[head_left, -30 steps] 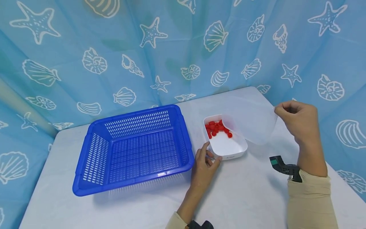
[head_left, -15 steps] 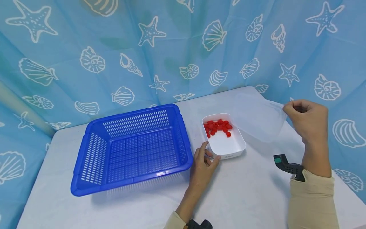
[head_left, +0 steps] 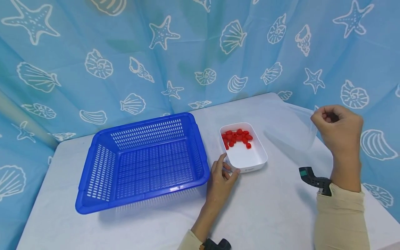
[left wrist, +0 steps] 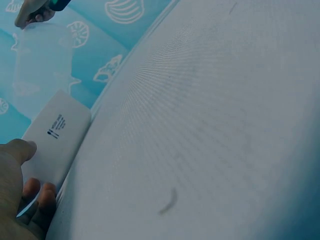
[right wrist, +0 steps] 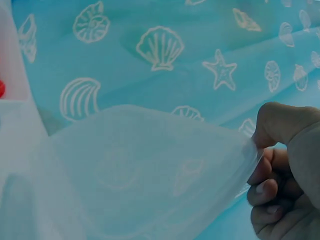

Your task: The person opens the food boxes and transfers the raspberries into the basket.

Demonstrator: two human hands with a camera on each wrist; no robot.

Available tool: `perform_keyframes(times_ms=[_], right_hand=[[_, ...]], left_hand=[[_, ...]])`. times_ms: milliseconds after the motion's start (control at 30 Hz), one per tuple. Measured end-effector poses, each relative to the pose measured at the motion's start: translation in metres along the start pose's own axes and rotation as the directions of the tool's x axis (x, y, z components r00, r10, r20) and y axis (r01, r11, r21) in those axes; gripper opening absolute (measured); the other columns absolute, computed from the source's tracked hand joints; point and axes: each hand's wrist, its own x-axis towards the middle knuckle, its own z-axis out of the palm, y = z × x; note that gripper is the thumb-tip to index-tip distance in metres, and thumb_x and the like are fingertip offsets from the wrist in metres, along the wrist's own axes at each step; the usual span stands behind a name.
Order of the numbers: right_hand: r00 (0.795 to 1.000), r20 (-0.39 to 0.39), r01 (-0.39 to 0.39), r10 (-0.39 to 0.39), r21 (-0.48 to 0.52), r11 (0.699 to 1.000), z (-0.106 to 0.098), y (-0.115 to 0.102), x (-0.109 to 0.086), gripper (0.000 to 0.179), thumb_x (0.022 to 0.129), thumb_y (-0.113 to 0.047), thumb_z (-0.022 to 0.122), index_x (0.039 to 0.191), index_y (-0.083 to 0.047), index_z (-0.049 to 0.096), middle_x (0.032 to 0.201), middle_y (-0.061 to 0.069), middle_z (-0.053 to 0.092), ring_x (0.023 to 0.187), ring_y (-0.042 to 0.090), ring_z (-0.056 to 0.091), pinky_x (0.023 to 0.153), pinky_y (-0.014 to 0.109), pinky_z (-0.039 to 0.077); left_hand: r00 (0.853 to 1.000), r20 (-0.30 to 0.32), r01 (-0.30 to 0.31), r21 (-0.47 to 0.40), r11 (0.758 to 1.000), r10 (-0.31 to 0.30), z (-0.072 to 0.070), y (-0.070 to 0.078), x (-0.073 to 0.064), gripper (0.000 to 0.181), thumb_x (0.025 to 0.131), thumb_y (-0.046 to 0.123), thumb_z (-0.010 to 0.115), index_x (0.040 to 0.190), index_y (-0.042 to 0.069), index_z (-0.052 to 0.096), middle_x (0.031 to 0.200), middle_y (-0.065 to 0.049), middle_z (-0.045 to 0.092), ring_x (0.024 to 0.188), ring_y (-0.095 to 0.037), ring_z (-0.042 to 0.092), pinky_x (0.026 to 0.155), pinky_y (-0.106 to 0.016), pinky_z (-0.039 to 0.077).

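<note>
A white plastic food container [head_left: 245, 158] stands uncovered on the table, with several red raspberries [head_left: 239, 136] bunched toward its far left end. My left hand [head_left: 219, 185] holds its near left corner, thumb against the printed front wall [left wrist: 57, 127] and fingers along the side. Up to the right, my right hand [head_left: 340, 132] pinches the edge of a thin translucent lid [head_left: 295, 126] between thumb and index finger. The lid hangs tilted in the air to the right of the container. In the right wrist view the lid [right wrist: 150, 170] bows slightly from the pinched corner.
A large blue perforated basket [head_left: 142, 198] with nothing in it stands left of the container, close to my left hand. White cloth covers the table [head_left: 265, 208]. Behind it hangs a blue curtain [head_left: 187, 45] with shells and starfish.
My right hand has moved right with the lid, which overlapped the container's far right edge and now hangs apart from it. The left hand keeps its hold on the container.
</note>
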Motion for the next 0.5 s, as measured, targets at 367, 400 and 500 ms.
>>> perform_keyframes(times_ms=[367,400,500], right_hand=[[0.930,-0.165,0.324,-0.329,-0.055,0.944,0.021,0.035,-0.017,0.013,0.079,-0.009,0.060,0.079,0.003,0.065,0.076,0.014,0.057,0.068,0.017,0.046,0.067,0.010,0.028],[0.923,-0.175,0.336,-0.342,-0.064,0.940,0.023,0.038,-0.021,0.014,0.079,-0.009,0.060,0.080,0.004,0.065,0.077,0.015,0.058,0.069,0.020,0.046,0.068,0.010,0.028],[0.908,-0.207,0.355,-0.363,-0.078,0.932,0.029,0.042,-0.024,0.015,0.080,-0.009,0.060,0.080,0.005,0.065,0.079,0.016,0.059,0.071,0.025,0.050,0.070,0.010,0.029]], left_hand=[[0.999,-0.008,-0.043,0.010,0.999,0.043,0.001,0.000,0.000,0.061,0.083,0.030,0.067,0.136,0.019,0.040,0.094,0.003,0.050,0.071,-0.014,0.050,0.059,-0.018,0.043],[0.999,-0.010,-0.049,0.016,0.999,0.049,0.001,0.000,0.001,0.061,0.083,0.030,0.067,0.136,0.019,0.040,0.094,0.003,0.050,0.071,-0.013,0.050,0.058,-0.018,0.043],[0.997,-0.017,-0.068,0.028,0.997,0.069,0.001,-0.001,0.001,0.061,0.083,0.030,0.067,0.136,0.018,0.040,0.094,0.003,0.050,0.070,-0.013,0.050,0.058,-0.018,0.043]])
